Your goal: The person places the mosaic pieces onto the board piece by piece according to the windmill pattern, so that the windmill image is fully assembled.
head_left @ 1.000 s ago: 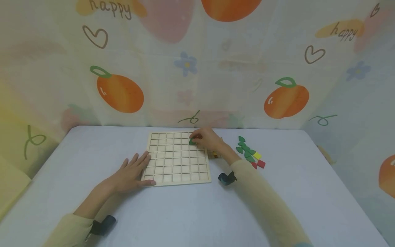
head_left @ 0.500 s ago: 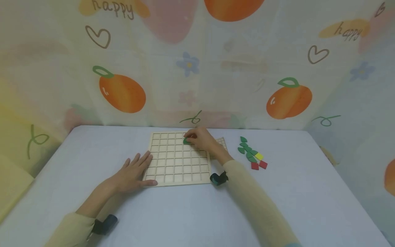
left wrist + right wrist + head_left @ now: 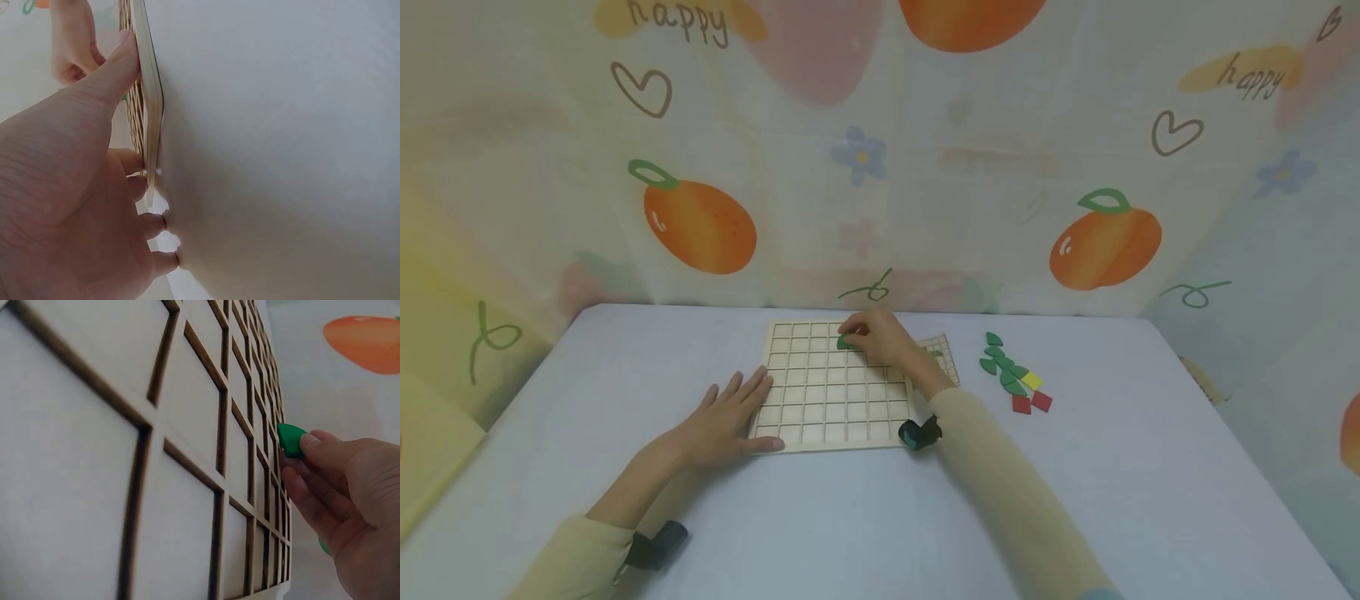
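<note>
A pale wooden grid board [image 3: 816, 408] with square cells lies on the white table. My left hand [image 3: 718, 425] rests along its left side, fingers spread and straight, thumb on the front left corner; in the left wrist view the thumb [image 3: 119, 69] lies on the board's edge. Over the far rows, my right hand [image 3: 880, 337] pinches a green leaf-shaped piece [image 3: 290, 439] between thumb and fingers, close above the cells. The other cells I see hold no pieces.
Right of the board lies a smaller gridded card [image 3: 946, 354] with green marks, partly behind the right forearm. Farther right are several green leaf-shaped pieces [image 3: 1003, 364], a yellow square [image 3: 1032, 381] and two red squares [image 3: 1021, 404]. A printed curtain [image 3: 940, 208] stands behind the table.
My right hand has moved left across the board's far rows with the green piece, uncovering more of the small card and a red square. The left hand stays at the board's side.
</note>
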Action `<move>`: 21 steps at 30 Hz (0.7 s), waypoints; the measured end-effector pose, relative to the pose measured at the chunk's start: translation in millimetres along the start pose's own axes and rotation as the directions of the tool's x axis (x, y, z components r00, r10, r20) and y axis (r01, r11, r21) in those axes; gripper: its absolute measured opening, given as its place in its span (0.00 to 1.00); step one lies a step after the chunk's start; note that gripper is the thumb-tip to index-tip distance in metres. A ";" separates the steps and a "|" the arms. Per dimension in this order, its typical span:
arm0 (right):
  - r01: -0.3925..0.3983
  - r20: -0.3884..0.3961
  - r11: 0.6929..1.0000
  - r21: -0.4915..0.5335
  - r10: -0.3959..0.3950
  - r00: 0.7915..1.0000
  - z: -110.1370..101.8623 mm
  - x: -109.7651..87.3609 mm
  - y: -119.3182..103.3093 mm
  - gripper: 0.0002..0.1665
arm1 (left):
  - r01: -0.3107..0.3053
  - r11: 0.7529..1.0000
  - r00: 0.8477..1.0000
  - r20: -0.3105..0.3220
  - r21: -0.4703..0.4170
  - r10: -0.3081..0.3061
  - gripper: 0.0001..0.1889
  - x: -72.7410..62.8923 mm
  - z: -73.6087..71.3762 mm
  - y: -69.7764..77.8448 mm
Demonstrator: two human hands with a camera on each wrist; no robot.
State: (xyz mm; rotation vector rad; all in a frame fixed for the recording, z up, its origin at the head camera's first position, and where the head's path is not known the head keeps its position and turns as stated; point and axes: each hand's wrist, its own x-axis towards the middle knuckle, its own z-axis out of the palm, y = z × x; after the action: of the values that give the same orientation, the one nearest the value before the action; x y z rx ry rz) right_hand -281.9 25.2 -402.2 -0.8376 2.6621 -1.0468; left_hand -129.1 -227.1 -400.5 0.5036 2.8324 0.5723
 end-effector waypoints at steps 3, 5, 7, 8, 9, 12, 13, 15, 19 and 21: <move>-0.003 -0.012 1.000 -0.009 0.003 1.000 2.9 1.7 -1.1 0.12 | 0.001 1.000 1.000 -0.002 0.000 -0.001 0.55 -0.4 0.0 -0.1; -0.005 -0.018 1.000 -0.023 0.005 1.000 4.4 2.5 -2.1 0.12 | 0.002 1.000 1.000 -0.003 0.000 -0.002 0.55 -0.6 -0.1 -0.3; -0.008 -0.018 0.999 -0.035 0.008 1.000 5.4 3.0 -2.6 0.12 | 0.000 1.000 1.000 -0.005 -0.001 0.000 0.55 -0.8 -0.3 -0.3; -0.009 -0.015 0.999 -0.041 0.009 1.000 5.6 3.3 -2.9 0.12 | 0.000 1.000 1.000 -0.006 -0.001 0.000 0.55 -0.9 -0.4 -0.3; -0.011 -0.012 0.999 -0.045 0.010 1.000 5.8 3.5 -3.5 0.12 | -0.001 1.000 1.000 -0.006 -0.001 0.001 0.55 -1.0 -0.5 -0.2; -0.017 0.005 0.999 -0.044 0.017 1.000 5.4 4.3 -5.7 0.12 | 0.000 1.000 1.000 -0.006 -0.003 0.000 0.55 -1.2 -0.5 -0.4; -0.017 0.009 0.999 -0.045 0.018 1.000 5.1 4.5 -6.3 0.12 | 0.000 1.000 1.000 -0.006 -0.005 0.000 0.55 -1.2 -0.5 -0.5; -0.021 0.016 0.999 -0.044 0.022 1.000 5.0 5.1 -6.8 0.12 | 0.000 1.000 1.000 -0.005 -0.007 0.000 0.55 -1.1 -0.2 -0.6; -0.030 0.021 0.998 -0.047 0.031 0.999 5.9 7.0 -5.8 0.12 | 0.000 1.000 1.000 -0.005 -0.013 0.000 0.55 -0.8 0.8 -1.3; -0.032 0.020 0.998 -0.046 0.033 0.999 6.6 7.8 -5.5 0.12 | -0.001 1.000 1.000 -0.006 -0.015 0.001 0.55 -0.8 1.2 -1.9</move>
State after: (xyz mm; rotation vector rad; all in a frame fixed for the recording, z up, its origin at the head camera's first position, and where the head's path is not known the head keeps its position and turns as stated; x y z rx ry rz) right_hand -283.7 13.8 -403.0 -0.8059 2.6828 -0.9673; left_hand -128.6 -228.6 -402.2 0.5011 2.8319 0.5964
